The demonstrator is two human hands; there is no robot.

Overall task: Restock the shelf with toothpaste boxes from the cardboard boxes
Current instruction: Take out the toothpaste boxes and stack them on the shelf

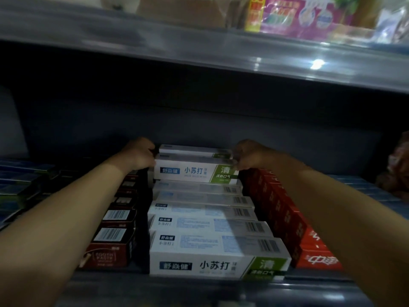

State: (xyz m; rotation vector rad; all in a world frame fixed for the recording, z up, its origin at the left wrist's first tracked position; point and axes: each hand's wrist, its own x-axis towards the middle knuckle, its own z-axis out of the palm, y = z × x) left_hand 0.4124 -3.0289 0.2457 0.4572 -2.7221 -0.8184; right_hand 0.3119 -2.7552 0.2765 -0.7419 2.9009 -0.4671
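A row of white toothpaste boxes with green ends (pixel 208 227) runs from the shelf's front edge to the back. On top of the row, deep in the shelf, sits a white and green box (pixel 194 171). My left hand (pixel 141 155) grips its left end and my right hand (pixel 250 156) grips its right end. Another white box (pixel 192 149) lies just behind it. Both forearms reach in over the neighbouring rows.
Dark red toothpaste boxes (pixel 112 240) line the left of the white row, bright red ones (pixel 287 213) the right. Blue packs (pixel 17 185) lie far left. The upper shelf's edge (pixel 199 47) hangs low overhead, with a pink pack (pixel 292 16) on it.
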